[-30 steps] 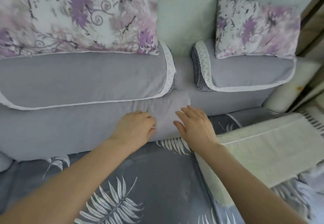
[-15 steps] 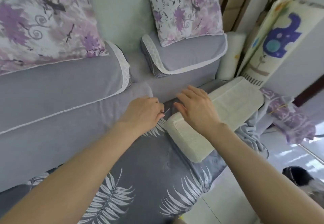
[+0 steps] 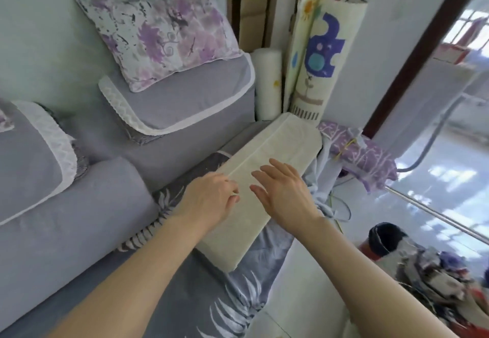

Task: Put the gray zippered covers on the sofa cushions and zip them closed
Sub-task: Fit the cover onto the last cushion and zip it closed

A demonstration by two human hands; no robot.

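Note:
A bare cream foam cushion (image 3: 275,149) lies slantwise on the sofa seat, with no cover on it. My left hand (image 3: 211,200) hovers over its near half with fingers loosely curled, holding nothing. My right hand (image 3: 283,192) is spread flat with straight fingers just above or on the foam's right side. A gray-covered bolster cushion (image 3: 87,205) lies along the sofa back at left. A light blue-gray cloth (image 3: 324,197), perhaps a cover, is bunched at the seat's right edge beneath the foam.
Gray back cushions with white lace trim (image 3: 182,104) carry a purple floral pillow (image 3: 164,38). The seat has a gray leaf-print sheet (image 3: 185,284). A rolled play mat (image 3: 317,54) and white roll (image 3: 267,81) stand in the corner. Clothes (image 3: 423,271) are piled on the floor at right.
My view swung right from the gray bolster to the bare foam cushion. Both hands left the bolster's end and moved onto the foam.

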